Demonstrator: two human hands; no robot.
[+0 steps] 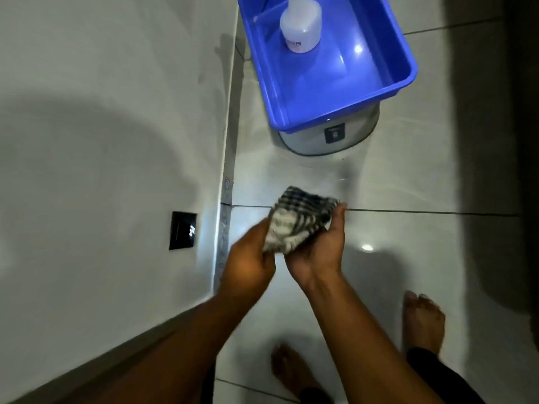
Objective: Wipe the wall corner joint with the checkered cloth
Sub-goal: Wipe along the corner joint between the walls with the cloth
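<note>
I see the checkered cloth [297, 220] bunched up, dark and white squares, held above the floor [408, 185] between both hands: left hand [248, 262] fingers closed on its lower edge, right hand [320, 252] cupped under it. The wall [102, 126] stands just left, the blue tub [405, 51] well ahead

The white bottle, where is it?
The white bottle stands inside the blue tub, at the top of the head view, beside the wall.
</note>
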